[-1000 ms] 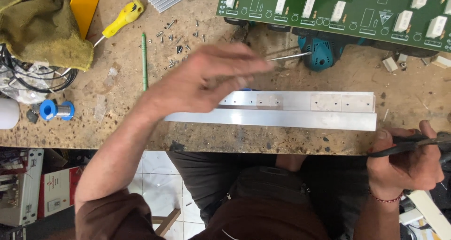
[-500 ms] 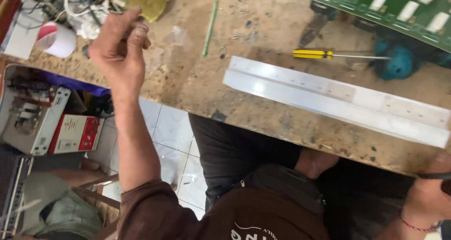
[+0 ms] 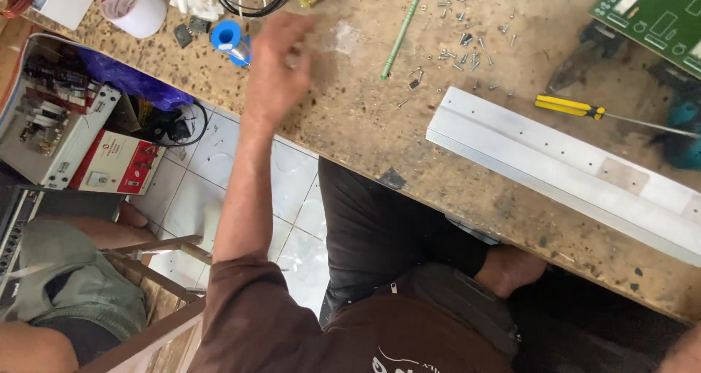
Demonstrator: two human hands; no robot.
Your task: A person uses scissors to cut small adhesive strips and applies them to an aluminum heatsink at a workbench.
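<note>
1. 1 small blue plastic spool (image 3: 229,36) on the speckled wooden workbench (image 3: 350,124), near its left end, just beside the left hand (image 3: 274,66). Seen end-on, pale core facing up at the camera, so long axis roughly upright; right side hidden behind the hand.
2. Left hand over the bench top with fingers curled and motion-blurred. Cannot tell whether clamped on anything, or whether touching the spool or only just beside it.
3. Right hand (image 3: 688,355) only a sliver at the lower right corner, below the bench edge and well apart from the left; cannot tell whether open or closed.
4. Step in hand, as a judgement: a reach among the small parts at the left of the bench, with nothing clearly picked up. Any next move there calls for steadying the hand and pinching finely, given how small the pieces are.
5. Further out: thin green plastic stick (image 3: 400,35), long axis running from upper right to lower left; scattered small metal screws (image 3: 460,48) just right of it.
6. Long silver aluminium angle profile (image 3: 569,168) lying flat to the right, long axis from upper left to lower right, with a yellow-handled screwdriver (image 3: 577,108) just above it, shaft pointing right.
7. Green circuit board (image 3: 657,15) at the top right corner; white cup with a red band (image 3: 135,8) at the top left.
</note>
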